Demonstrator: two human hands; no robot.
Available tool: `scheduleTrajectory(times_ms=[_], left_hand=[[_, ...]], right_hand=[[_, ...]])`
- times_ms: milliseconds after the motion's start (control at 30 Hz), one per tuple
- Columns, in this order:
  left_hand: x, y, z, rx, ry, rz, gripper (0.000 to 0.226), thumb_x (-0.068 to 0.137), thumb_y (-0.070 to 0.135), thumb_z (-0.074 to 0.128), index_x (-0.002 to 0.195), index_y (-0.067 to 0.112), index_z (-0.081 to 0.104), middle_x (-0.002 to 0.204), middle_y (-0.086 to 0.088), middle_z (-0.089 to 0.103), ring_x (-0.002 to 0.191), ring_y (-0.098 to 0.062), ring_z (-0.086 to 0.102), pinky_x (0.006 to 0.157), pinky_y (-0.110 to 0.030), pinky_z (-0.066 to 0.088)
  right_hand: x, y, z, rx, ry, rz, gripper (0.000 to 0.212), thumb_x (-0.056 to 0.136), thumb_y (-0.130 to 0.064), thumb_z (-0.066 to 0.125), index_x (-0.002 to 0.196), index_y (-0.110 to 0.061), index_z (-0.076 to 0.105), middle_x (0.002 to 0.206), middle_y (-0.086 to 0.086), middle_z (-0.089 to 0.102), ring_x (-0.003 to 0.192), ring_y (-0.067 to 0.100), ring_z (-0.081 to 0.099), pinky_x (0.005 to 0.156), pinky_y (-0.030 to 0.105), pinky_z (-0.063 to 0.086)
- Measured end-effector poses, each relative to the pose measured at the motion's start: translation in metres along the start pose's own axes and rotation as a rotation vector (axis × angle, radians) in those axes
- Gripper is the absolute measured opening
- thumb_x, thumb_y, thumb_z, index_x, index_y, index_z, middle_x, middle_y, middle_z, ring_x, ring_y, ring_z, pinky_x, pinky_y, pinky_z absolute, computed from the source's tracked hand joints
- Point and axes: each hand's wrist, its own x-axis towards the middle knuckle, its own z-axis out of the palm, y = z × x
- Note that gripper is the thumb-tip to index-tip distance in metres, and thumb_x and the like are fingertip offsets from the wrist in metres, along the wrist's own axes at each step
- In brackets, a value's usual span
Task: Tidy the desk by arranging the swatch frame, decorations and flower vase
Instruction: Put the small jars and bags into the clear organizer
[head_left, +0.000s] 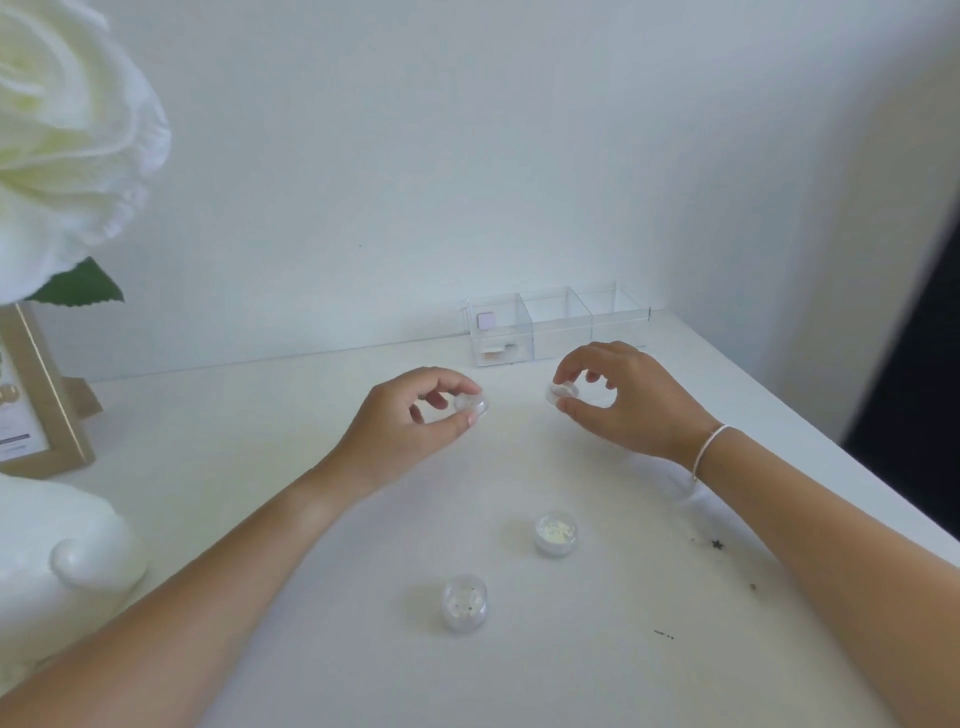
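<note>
At far left we see the gold swatch frame (44, 410) upright under the white flower (67, 130), white vase (78, 561) in front. Mid-tabletop (260, 467), left hand (410, 415) fingers pinch a clear jar (471, 404); right hand (618, 397) fingers pinch another jar (562, 392). Two loose jars (556, 532) sit nearer us, clear organizer (556, 325) at the wall.

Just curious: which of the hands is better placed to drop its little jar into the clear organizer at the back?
Probably the right hand: its jar is just in front of the clear organizer; the left hand is farther left.
</note>
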Motion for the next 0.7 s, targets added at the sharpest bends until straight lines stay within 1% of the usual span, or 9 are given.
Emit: scheduleTrajectory(times_ms=[133, 233, 367, 433, 467, 533, 567, 633, 700], left_hand=[[0.05, 0.008, 0.018, 0.016, 0.022, 0.014, 0.008, 0.078, 0.029, 0.07, 0.082, 0.034, 0.065, 0.092, 0.018, 0.066, 0.077, 0.003, 0.053, 0.061, -0.001, 0.035], [0.091, 0.015, 0.033, 0.072, 0.002, 0.054, 0.006, 0.08, 0.028, 0.068, 0.083, 0.031, 0.064, 0.089, 0.019, 0.065, 0.076, 0.01, 0.053, 0.063, 0.004, 0.034], [0.141, 0.019, 0.046, 0.177, -0.014, 0.078, 0.006, 0.08, 0.032, 0.065, 0.087, 0.03, 0.064, 0.09, 0.015, 0.064, 0.07, 0.004, 0.051, 0.059, 0.003, 0.035], [0.16, 0.019, 0.051, 0.236, -0.038, 0.08, 0.009, 0.08, 0.031, 0.064, 0.088, 0.026, 0.065, 0.093, 0.012, 0.065, 0.069, 0.007, 0.052, 0.059, -0.001, 0.037], [0.168, 0.018, 0.054, 0.27, -0.056, 0.075, 0.011, 0.08, 0.03, 0.064, 0.088, 0.024, 0.065, 0.096, 0.009, 0.066, 0.073, 0.006, 0.055, 0.064, -0.006, 0.04], [0.182, 0.017, 0.059, 0.365, -0.104, 0.041, 0.012, 0.08, 0.027, 0.064, 0.089, 0.02, 0.065, 0.101, 0.003, 0.067, 0.09, -0.009, 0.06, 0.077, -0.021, 0.045], [0.186, 0.017, 0.062, 0.428, -0.133, 0.015, 0.013, 0.08, 0.026, 0.064, 0.09, 0.018, 0.065, 0.102, 0.002, 0.065, 0.097, -0.014, 0.06, 0.08, -0.026, 0.045], [0.195, 0.017, 0.066, 0.561, -0.192, -0.039, 0.013, 0.08, 0.025, 0.064, 0.091, 0.018, 0.064, 0.103, 0.002, 0.063, 0.101, -0.018, 0.058, 0.083, -0.029, 0.045], [0.2, 0.017, 0.069, 0.676, -0.256, -0.083, 0.011, 0.08, 0.022, 0.063, 0.09, 0.019, 0.063, 0.107, 0.001, 0.063, 0.102, -0.019, 0.058, 0.086, -0.032, 0.046]], right_hand=[[0.002, 0.009, -0.007, 0.004, 0.063, 0.072, 0.007, 0.082, -0.033, 0.062, 0.081, -0.034, 0.055, 0.084, -0.021, 0.057, 0.083, 0.005, 0.049, 0.067, 0.01, 0.034], [0.004, 0.016, -0.011, 0.018, 0.111, 0.104, 0.004, 0.083, -0.036, 0.061, 0.084, -0.034, 0.057, 0.087, -0.02, 0.06, 0.084, 0.003, 0.049, 0.066, 0.007, 0.035], [0.004, 0.022, -0.013, 0.025, 0.184, 0.135, 0.005, 0.083, -0.038, 0.059, 0.081, -0.038, 0.054, 0.084, -0.023, 0.058, 0.083, -0.002, 0.048, 0.066, 0.004, 0.034], [0.004, 0.025, -0.013, 0.049, 0.217, 0.151, 0.006, 0.083, -0.036, 0.06, 0.08, -0.038, 0.055, 0.083, -0.024, 0.057, 0.082, -0.003, 0.049, 0.067, 0.003, 0.034], [0.004, 0.025, -0.012, 0.058, 0.228, 0.154, 0.006, 0.083, -0.036, 0.06, 0.08, -0.038, 0.055, 0.083, -0.024, 0.058, 0.082, -0.003, 0.049, 0.066, 0.004, 0.034], [0.004, 0.026, -0.01, 0.073, 0.231, 0.154, 0.007, 0.083, -0.035, 0.06, 0.08, -0.038, 0.055, 0.084, -0.022, 0.059, 0.082, -0.002, 0.05, 0.065, 0.007, 0.034], [0.004, 0.026, -0.009, 0.079, 0.222, 0.151, 0.007, 0.083, -0.034, 0.059, 0.08, -0.038, 0.055, 0.086, -0.021, 0.06, 0.083, -0.002, 0.049, 0.065, 0.008, 0.034], [0.004, 0.026, -0.007, 0.075, 0.197, 0.14, 0.007, 0.083, -0.033, 0.059, 0.081, -0.038, 0.055, 0.089, -0.02, 0.06, 0.083, -0.004, 0.048, 0.065, 0.007, 0.034], [0.004, 0.027, -0.005, 0.061, 0.183, 0.133, 0.006, 0.082, -0.032, 0.059, 0.082, -0.037, 0.056, 0.087, -0.022, 0.057, 0.082, -0.007, 0.047, 0.066, 0.004, 0.033]])
